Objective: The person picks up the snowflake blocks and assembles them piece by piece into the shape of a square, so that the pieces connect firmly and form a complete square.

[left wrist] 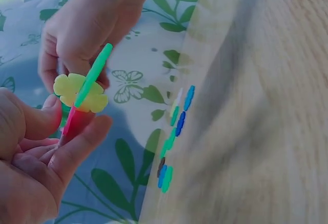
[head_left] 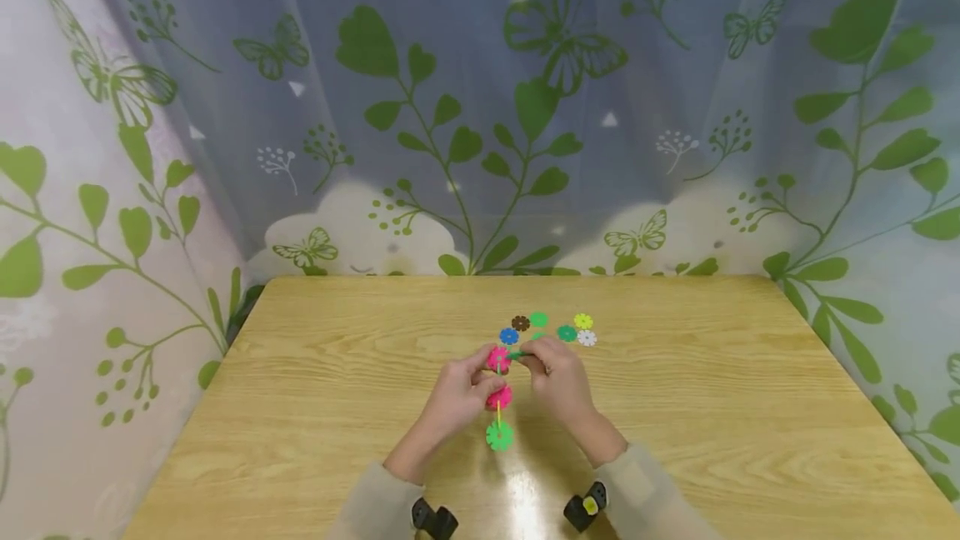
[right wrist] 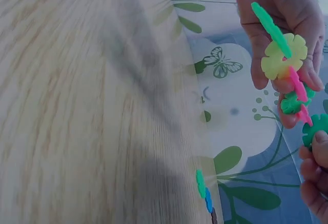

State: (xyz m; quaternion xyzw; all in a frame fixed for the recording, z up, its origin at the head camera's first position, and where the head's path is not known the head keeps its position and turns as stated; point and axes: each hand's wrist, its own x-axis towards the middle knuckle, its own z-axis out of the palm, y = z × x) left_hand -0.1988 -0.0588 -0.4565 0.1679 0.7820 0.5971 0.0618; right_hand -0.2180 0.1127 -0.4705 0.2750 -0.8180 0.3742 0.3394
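Left hand (head_left: 459, 390) pinches flower-disc chain (head_left: 504, 397), right hand (head_left: 558, 382) pinches green disc (right wrist: 313, 130) at its end: likely mid-joining, next needs slot-to-slot alignment, push.

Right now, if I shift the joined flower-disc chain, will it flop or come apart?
The chain will probably stay stiff: its light green end disc juts out unsupported beyond the left hand. It is likely light, since its pieces look thin. It might work loose if twisted, as those pieces appear only slotted together.
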